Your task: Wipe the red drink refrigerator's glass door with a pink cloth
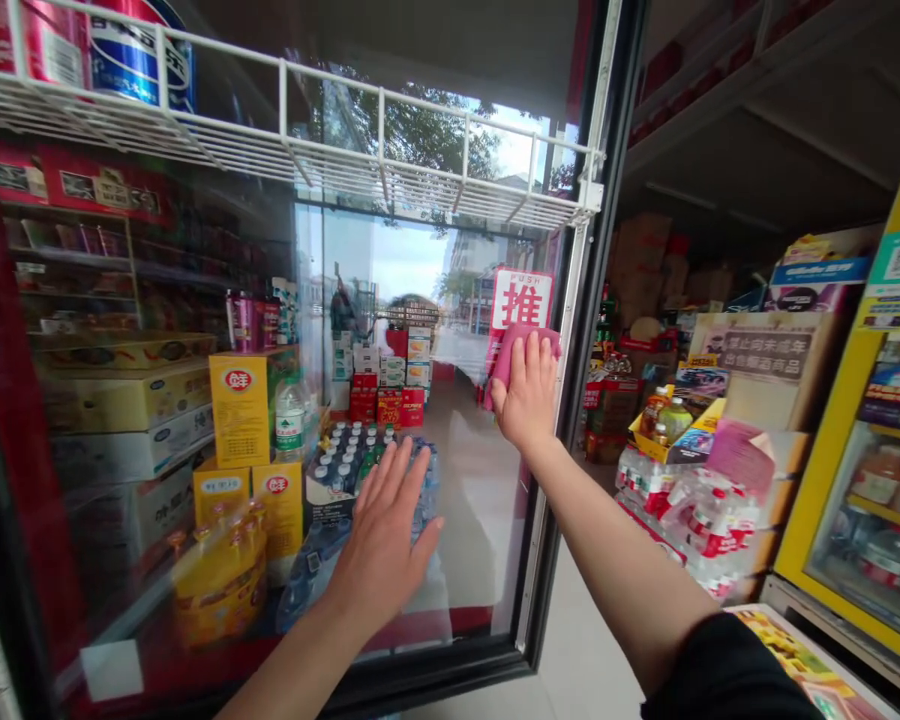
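A cooler's glass door (480,500) stands in front of me, framed in black. My right hand (529,395) presses a folded pink cloth (505,366) against the right side of the glass, fingers spread over it. The cloth overlaps the lower part of a red and white push sign (522,292). Lower down and to the left, my left hand (386,535) is stretched out flat with fingers apart and holds nothing. It is at the pane; whether it touches the glass I cannot tell.
A white wire rack (420,165) with cans (139,55) crosses the upper door. Through or in the glass appear yellow cartons (240,410) and several bottles. At right are shrink-wrapped bottles (712,515), stacked boxes (765,370) and a yellow-framed cooler (825,470).
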Tool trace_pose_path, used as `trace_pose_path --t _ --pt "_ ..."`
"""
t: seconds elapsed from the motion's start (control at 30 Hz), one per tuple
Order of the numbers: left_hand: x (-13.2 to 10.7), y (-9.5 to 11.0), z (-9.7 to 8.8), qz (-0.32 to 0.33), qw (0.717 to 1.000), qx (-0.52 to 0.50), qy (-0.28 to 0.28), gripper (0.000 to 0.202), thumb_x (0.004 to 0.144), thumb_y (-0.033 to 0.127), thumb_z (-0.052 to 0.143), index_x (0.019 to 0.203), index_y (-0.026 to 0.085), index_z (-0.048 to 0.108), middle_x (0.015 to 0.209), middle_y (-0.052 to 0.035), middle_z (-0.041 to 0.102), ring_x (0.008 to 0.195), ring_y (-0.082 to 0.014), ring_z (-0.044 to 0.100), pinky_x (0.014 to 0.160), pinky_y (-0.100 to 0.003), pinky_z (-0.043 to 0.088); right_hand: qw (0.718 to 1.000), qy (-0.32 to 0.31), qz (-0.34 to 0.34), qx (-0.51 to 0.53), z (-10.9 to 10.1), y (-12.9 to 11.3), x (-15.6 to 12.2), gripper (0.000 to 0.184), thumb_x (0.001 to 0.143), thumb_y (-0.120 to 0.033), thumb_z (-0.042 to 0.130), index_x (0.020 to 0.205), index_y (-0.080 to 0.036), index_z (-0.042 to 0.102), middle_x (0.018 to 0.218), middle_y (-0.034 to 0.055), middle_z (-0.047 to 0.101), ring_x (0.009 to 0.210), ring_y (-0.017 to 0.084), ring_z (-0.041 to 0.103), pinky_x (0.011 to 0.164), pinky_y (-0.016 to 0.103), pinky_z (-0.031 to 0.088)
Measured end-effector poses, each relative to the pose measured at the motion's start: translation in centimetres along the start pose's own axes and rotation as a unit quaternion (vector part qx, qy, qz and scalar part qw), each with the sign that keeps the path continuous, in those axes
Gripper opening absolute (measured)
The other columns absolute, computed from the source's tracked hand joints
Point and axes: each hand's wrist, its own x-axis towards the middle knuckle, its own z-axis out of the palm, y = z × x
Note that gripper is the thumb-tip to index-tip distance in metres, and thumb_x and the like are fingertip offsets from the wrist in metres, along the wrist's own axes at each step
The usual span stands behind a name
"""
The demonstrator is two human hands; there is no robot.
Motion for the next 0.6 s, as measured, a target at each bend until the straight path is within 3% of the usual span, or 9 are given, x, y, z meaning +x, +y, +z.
trace_pose_path --t 0.17,0.27,0.37,0.6 --pt "0.4 0.2 -0.7 0.004 1.000 0.010 0.001 0.078 0.105 0.036 0.056 0.176 0.030 0.023 0.184 -0.0110 0.027 0.171 -0.0339 0.024 0.135 -0.062 0.031 0.999 0.038 0.012 0.010 -0.7 -0.1 5.7 0.080 0.105 -0.037 0.049 0.176 -0.010 0.022 0.184 0.0214 0.018 0.171 0.042 0.009 0.134 0.070 0.022" --pt "0.3 0.3 -1.0 0.009 1.000 0.019 0.000 0.076 0.107 0.038 0.054 0.175 0.028 0.023 0.184 -0.0119 0.027 0.172 -0.0334 0.023 0.135 -0.062 0.033 0.998 0.060 0.023 0.009 -0.5 -0.1 6.6 0.074 0.106 -0.032 0.046 0.175 -0.011 0.030 0.182 0.0201 0.025 0.170 0.040 0.015 0.133 0.068 0.027" --pt "-0.1 0.5 -1.1 0.005 1.000 0.021 -0.006 0.073 0.108 0.038 0.052 0.175 0.027 0.024 0.184 -0.0125 0.027 0.171 -0.0333 0.024 0.134 -0.062 0.034 0.997 0.068 0.028 0.003 -0.2 0.2 4.3 0.064 0.106 -0.023 0.044 0.169 -0.010 0.044 0.177 0.0190 0.039 0.166 0.038 0.028 0.131 0.062 0.035" --pt "-1.6 1.4 -0.5 -0.012 1.000 -0.015 -0.007 0.075 0.106 0.036 0.053 0.176 0.031 0.025 0.183 -0.0093 0.030 0.170 -0.0330 0.028 0.135 -0.062 0.034 0.999 0.023 -0.040 0.017 -1.1 1.1 -6.7 0.055 0.104 -0.014 0.051 0.159 -0.014 0.058 0.164 0.0182 0.059 0.149 0.036 0.049 0.121 0.057 0.048"
